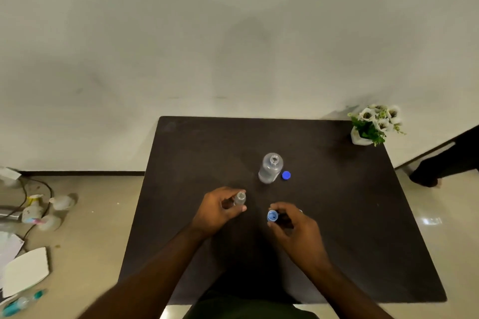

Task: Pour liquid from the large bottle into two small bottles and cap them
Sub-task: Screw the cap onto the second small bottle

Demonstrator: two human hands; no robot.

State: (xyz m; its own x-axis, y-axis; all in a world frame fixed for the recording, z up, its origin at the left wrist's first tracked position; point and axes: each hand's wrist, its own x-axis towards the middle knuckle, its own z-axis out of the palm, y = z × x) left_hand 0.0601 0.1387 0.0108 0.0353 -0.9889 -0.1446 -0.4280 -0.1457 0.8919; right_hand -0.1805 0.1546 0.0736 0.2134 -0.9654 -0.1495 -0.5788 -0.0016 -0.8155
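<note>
Stood mid-desk point(337, 215): large bottle point(270, 168), with loose cap point(286, 175) just right of it. Nearer, small bottle point(240, 198) in left hand point(220, 211), another cap point(272, 216) in right hand point(293, 228). Sat at far right corner: potted plant point(374, 124).

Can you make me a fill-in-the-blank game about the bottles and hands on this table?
1. The left hand grips a small ____ on the table.
2. The right hand pinches a light blue ____.
3. The large bottle stands with its top ____.
4. A dark blue cap lies on the table right beside the large ____.

Missing words: bottle; cap; open; bottle
</note>
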